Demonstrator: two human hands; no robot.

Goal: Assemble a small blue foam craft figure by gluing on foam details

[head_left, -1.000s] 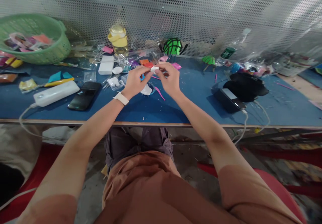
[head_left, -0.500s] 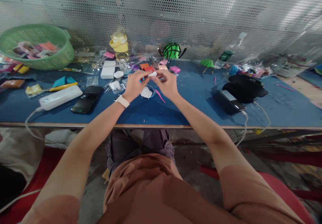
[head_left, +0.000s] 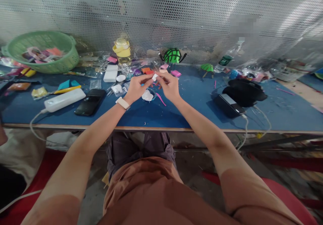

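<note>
A small white piece (head_left: 154,77) is pinched between the fingertips of both hands above the blue table. My left hand (head_left: 137,87), with a pale band at the wrist, grips its left side. On its right side, my right hand (head_left: 169,86) closes thumb and fingers on it. Just below the hands lie a white lump (head_left: 147,95) on a clear wrapper and a pink curved tool (head_left: 160,99). Behind them are orange (head_left: 147,71) and pink (head_left: 176,73) packets, and a green ball with black strips (head_left: 172,56).
A green basket (head_left: 42,68) stands at the back left, beside a yellow-topped bottle (head_left: 122,51). Toward the left lie a white power strip (head_left: 65,100) and a black phone (head_left: 90,102). A black device (head_left: 230,105) with a cable, a black case (head_left: 244,92) and a clear bottle (head_left: 225,59) are on the right.
Both hands have turned the white piece, which now looks more upright and angular between the fingertips. The camera view has shifted slightly. At the far left edge, another person's skin shows more.
</note>
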